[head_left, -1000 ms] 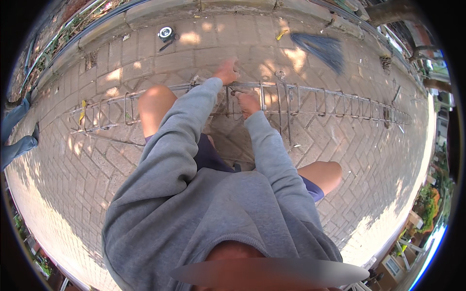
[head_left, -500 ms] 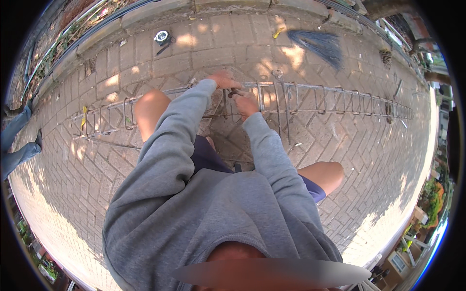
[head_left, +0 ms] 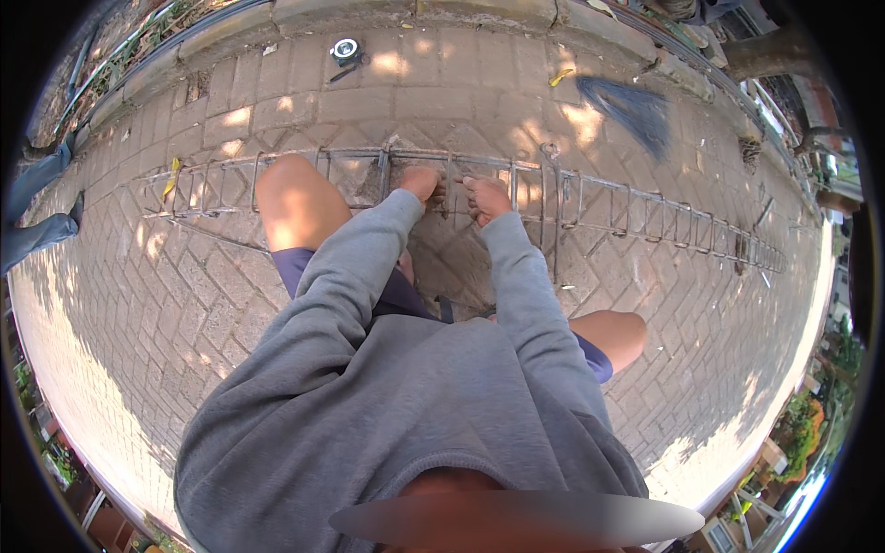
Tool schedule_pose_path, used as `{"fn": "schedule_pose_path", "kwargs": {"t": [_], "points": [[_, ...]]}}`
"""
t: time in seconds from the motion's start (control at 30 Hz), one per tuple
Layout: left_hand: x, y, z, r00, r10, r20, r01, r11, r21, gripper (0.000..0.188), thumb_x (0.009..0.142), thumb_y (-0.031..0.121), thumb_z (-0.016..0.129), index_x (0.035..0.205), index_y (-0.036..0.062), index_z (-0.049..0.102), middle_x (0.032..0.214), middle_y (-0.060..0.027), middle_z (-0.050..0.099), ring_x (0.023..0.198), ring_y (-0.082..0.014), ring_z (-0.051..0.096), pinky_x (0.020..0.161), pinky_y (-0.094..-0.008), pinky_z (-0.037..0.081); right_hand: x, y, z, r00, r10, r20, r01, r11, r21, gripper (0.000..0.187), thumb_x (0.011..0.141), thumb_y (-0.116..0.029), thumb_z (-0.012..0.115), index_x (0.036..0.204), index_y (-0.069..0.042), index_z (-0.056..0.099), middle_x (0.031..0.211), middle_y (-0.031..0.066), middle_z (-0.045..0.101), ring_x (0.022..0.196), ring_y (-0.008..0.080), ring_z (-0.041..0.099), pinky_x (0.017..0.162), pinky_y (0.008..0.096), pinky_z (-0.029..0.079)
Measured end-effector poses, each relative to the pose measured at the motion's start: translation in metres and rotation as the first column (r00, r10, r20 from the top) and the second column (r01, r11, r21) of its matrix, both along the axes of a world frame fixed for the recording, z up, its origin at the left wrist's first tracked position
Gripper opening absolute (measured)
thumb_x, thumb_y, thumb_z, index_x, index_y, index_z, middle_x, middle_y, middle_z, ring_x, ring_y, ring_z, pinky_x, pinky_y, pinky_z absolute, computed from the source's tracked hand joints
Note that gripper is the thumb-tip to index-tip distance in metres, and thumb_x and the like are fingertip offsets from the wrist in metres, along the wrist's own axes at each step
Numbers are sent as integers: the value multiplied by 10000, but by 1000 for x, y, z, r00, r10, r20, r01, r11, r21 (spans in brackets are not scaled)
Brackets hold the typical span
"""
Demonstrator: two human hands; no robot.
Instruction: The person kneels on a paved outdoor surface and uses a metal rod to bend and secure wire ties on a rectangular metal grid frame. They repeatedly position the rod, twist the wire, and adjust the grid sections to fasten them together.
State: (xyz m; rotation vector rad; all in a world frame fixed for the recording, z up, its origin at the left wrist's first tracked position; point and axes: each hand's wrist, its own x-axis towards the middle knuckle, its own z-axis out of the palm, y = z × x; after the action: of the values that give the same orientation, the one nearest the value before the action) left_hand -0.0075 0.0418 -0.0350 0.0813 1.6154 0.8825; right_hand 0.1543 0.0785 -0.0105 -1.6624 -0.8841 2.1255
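Note:
A long, ladder-like rebar cage (head_left: 627,194) of rusty grey steel lies across the paving in front of me. My left hand (head_left: 422,184) is closed by the cage's middle, between its two long bars, with fingers curled around something I cannot make out. A short way to its right is my right hand (head_left: 487,198), its thumb and forefinger pinched and pointing left. Whatever may be in that pinch is too small to tell. Both hands are beside a crosspiece of the cage. A thin steel rod with a looped top (head_left: 550,152) leans across the cage to the right.
A round tape measure (head_left: 346,51) lies on the paving beyond the cage. Farther right is a fanned bundle of dark wires (head_left: 627,111), with a yellow scrap (head_left: 560,76) beside it. A stone kerb (head_left: 369,13) runs along the far side. Another person's legs (head_left: 41,221) show at far left.
My hands have drawn apart from each other. The left hand has come down nearer to me, off the far bar; the right has shifted slightly right. The view has turned a little.

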Motion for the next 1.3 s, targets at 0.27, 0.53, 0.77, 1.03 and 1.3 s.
{"fn": "schedule_pose_path", "kwargs": {"t": [0.27, 0.53, 0.77, 1.03, 1.3], "points": [[-3, 8, -36, 884, -149, 442, 62, 977, 206, 297, 872, 109, 608, 1165, 88, 658, 1026, -78, 665, 891, -235, 636, 793, -485, 518, 7, 3, -18, 1000, 10, -13, -10, 1000, 0, 236, 984, -172, 618, 1122, -35, 752, 652, -40, 500, 574, 93, 438, 517, 262, 366], [-23, -1, -36, 839, -342, -424, 424, 898, 116, 378, 817, 305, 781, 1034, -4, 765, 1002, -129, 762, 936, -241, 709, 831, -366, 538, 11, 18, -7, 709, 163, 686, -619, 609, 496, 310, 872, -284, 689, 1046, -51, 795, 1040, 219, 749, 997, 371, 709, 918, 431, 534], [-25, 0, 10, 840, -411, -355, 465, 881, 81, 304, 788, 190, 783, 1014, -12, 759, 1016, -202, 758, 960, -324, 722, 848, -410, 551, 23, 42, 44, 648, 201, 735, -696, 549, 463, 356, 813, -327, 719, 1009, -37, 787, 963, 222, 743, 978, 384, 707, 909, 448, 535], [-33, 37, 46, 21, -442, -897, 849, 481, -218, 247, 781, 105, 687, 1015, 28, 707, 1059, -223, 713, 1044, -395, 665, 883, -520, 529, -3, 71, 63, 566, 183, 804, -819, 238, 522, 285, 766, -234, 650, 931, -40, 778, 869, 236, 713, 833, 401, 703, 795, 464, 550], [-17, 39, 35, 703, -182, -687, 529, 779, 335, 373, 767, 96, 732, 1126, 28, 656, 987, -207, 731, 964, -411, 684, 830, -469, 541, -17, 64, 68, 558, 205, 804, -830, 144, 539, 180, 786, -205, 623, 814, -61, 728, 911, 173, 720, 872, 419, 678, 790, 524, 541]]}}
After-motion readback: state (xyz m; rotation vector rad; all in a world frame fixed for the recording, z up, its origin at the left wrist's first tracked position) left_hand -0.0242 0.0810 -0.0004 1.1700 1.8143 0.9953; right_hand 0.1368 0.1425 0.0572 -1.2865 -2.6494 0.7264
